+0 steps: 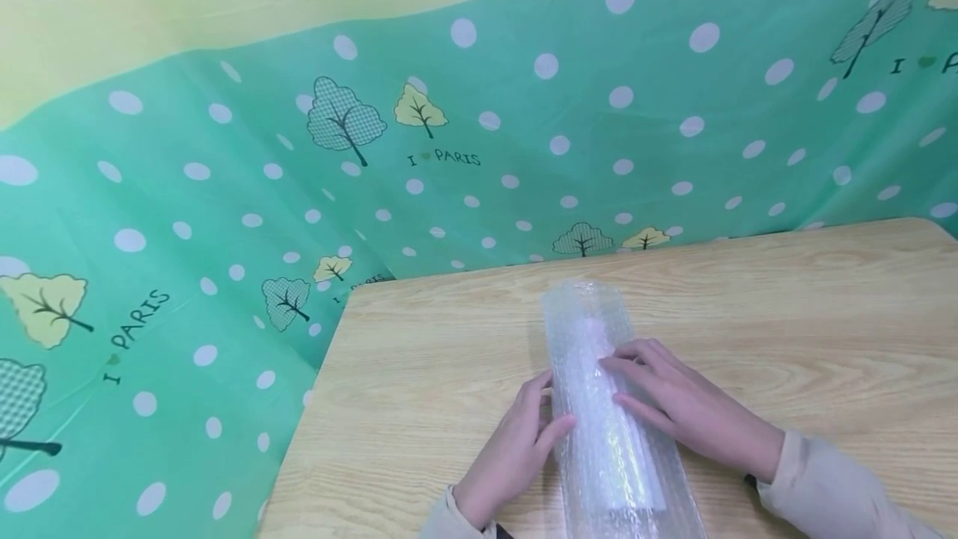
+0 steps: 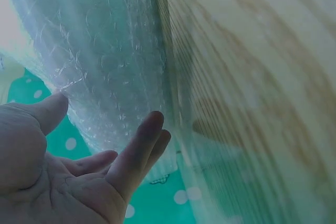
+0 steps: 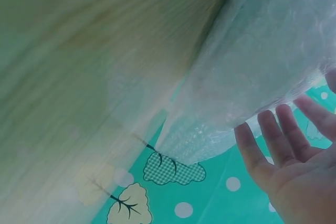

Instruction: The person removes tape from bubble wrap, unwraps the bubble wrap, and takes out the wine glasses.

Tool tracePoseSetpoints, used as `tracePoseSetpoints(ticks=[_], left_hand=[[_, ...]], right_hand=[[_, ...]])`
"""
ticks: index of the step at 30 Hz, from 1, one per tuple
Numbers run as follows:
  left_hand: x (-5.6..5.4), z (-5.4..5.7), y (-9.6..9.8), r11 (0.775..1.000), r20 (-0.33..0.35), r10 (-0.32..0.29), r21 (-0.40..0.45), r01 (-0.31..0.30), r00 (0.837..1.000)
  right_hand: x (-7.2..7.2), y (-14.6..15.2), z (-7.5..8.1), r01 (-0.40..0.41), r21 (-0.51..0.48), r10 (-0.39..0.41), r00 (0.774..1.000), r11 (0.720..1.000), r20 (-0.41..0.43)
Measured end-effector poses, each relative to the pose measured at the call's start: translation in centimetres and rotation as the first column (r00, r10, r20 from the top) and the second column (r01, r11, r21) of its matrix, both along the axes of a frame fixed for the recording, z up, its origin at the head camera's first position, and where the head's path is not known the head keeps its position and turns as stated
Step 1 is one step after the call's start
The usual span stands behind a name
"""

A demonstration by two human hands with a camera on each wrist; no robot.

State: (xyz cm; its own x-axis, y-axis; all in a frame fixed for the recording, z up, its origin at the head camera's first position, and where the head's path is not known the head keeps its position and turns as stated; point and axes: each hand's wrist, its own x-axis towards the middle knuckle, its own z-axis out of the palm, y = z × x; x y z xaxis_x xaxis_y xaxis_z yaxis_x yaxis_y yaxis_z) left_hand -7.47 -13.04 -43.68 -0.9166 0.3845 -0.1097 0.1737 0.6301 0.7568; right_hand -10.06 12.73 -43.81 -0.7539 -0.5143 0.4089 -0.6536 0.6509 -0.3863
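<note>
A long roll of clear bubble wrap [image 1: 599,431] lies on the wooden table, running away from the person. Through its layers shows a whitish inner shape that I cannot identify. My left hand [image 1: 516,447] is at the roll's left side, thumb on top and fingers along the edge. In the left wrist view, the left hand [image 2: 105,177] has spread, fairly straight fingers beside the bubble wrap [image 2: 100,61]. My right hand [image 1: 681,398] rests on the roll's upper right side. Its extended fingers touch the bubble wrap [image 3: 252,72] in the right wrist view, where the right hand [image 3: 299,166] appears.
The wooden table [image 1: 816,314] extends to both sides of the roll, its left edge slanting down. Behind and left of it hangs a green cloth [image 1: 509,98] with white dots and printed trees.
</note>
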Motion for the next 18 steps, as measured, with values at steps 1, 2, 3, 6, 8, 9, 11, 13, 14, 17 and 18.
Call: tracePoseSetpoints(ticks=[1,2,3,6,8,9,11,13,14,17,18], left_hand=[[-0.01,-0.02,0.01,1.000,0.002,0.000,0.004,0.000,1.000],[-0.02,-0.05,0.01,1.000,0.005,-0.001,0.007,0.001,1.000],[-0.02,-0.07,0.00,1.000,0.004,-0.002,0.010,0.002,1.000],[-0.03,-0.18,0.01,1.000,-0.002,-0.005,0.014,0.005,1.000],[-0.02,-0.22,0.01,1.000,-0.013,-0.006,0.010,0.006,1.000],[-0.01,-0.25,0.01,1.000,-0.020,-0.005,0.006,0.005,1.000],[-0.01,-0.29,0.00,1.000,-0.031,-0.004,-0.002,0.004,1.000],[0.00,-0.26,-0.01,1.000,-0.040,-0.002,-0.007,0.002,0.999],[0.00,-0.24,-0.01,1.000,-0.042,-0.001,-0.008,0.001,0.999],[0.04,-0.13,0.01,1.000,-0.042,0.002,-0.008,-0.002,0.999],[0.07,-0.08,0.01,1.000,-0.040,0.004,-0.008,-0.004,0.999]], right_hand=[[0.03,-0.03,0.03,-0.002,-0.003,0.002,1.000,1.000,-0.004],[0.06,-0.06,0.06,-0.004,-0.007,0.004,1.000,1.000,-0.011],[0.07,-0.08,0.09,-0.006,-0.011,0.006,1.000,1.000,-0.018],[0.09,-0.15,0.13,-0.013,-0.018,0.012,0.999,1.000,-0.045],[0.09,-0.18,0.13,-0.017,-0.020,0.015,0.998,1.000,-0.058],[0.09,-0.19,0.13,-0.018,-0.020,0.017,0.998,1.000,-0.061],[0.10,-0.21,0.12,-0.020,-0.020,0.018,0.998,1.000,-0.067],[0.11,-0.22,0.13,-0.019,-0.019,0.018,0.997,1.000,-0.069],[0.11,-0.23,0.15,-0.019,-0.019,0.017,0.997,1.000,-0.069],[0.11,-0.28,0.15,-0.017,-0.015,0.016,0.997,1.000,-0.074],[0.11,-0.32,0.15,-0.018,-0.013,0.017,0.997,1.000,-0.076]])
